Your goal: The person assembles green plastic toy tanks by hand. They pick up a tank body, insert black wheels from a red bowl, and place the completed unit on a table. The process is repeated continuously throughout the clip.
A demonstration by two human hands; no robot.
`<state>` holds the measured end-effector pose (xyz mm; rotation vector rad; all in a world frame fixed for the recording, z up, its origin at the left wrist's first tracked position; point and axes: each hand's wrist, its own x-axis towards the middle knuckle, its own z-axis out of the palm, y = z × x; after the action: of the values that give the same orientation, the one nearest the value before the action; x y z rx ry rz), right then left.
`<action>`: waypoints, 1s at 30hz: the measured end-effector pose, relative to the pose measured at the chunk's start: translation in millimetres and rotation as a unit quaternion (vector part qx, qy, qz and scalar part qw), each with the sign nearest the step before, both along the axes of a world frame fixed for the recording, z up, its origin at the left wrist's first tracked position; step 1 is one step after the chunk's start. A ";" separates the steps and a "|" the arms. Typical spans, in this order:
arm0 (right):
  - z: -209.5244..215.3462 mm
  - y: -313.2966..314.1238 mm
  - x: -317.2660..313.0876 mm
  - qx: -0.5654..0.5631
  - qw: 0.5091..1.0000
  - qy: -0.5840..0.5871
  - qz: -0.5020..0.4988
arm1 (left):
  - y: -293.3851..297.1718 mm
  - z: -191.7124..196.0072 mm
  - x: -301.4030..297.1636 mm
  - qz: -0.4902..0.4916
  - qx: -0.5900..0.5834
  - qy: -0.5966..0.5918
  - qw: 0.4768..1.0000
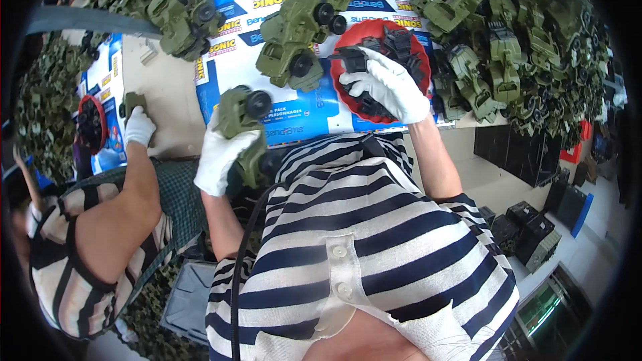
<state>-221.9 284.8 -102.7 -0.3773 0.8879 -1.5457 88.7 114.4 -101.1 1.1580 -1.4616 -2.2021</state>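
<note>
My gloved left hand (221, 155) is closed round a green toy jeep (239, 112) with black wheels, held at the table's near edge. Over a red bowl (426, 53) of black plastic parts, my gloved right hand (388, 83) pinches a dark plastic part (350, 60) between thumb and fingers. More black parts (394, 45) fill the bowl around and beneath that hand. Between the two hands, other green toy jeeps (294, 33) lie on the printed sheet (234, 67).
Heaps of green toy vehicles (501, 40) cover the table's right side and far edge. At the left, a co-worker's gloved hand (139, 127) holds a green piece near another red bowl (91, 124). Dark crates (528, 227) stand on the floor at right.
</note>
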 end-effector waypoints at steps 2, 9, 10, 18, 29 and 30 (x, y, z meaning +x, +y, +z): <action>-1.6 -10.0 10.2 0.012 0.994 0.102 0.027 | 9.0 31.7 -21.8 -0.027 -0.001 0.056 0.998; -3.4 -43.3 7.7 -0.045 0.976 0.208 0.041 | 17.0 51.2 -89.1 -0.100 -0.009 0.036 0.994; -1.2 -39.8 7.3 -0.051 0.987 0.147 0.048 | 18.7 51.0 -93.2 -0.103 -0.012 0.029 0.994; -22.4 -28.9 -0.1 -0.049 0.998 -0.016 0.037 | 24.1 46.8 -105.6 -0.113 -0.024 -0.050 0.992; -0.8 -54.6 1.8 0.010 0.983 0.178 0.041 | 47.7 28.8 -129.2 -0.051 -0.264 -0.123 0.955; 1.1 -58.9 5.8 0.003 0.963 0.271 0.006 | 55.7 27.5 -137.5 -0.028 -0.333 -0.173 0.927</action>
<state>-216.1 225.8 -101.6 -0.8236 1.3066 -1.4478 -48.7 170.1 -73.7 1.2781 -2.1646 -1.3525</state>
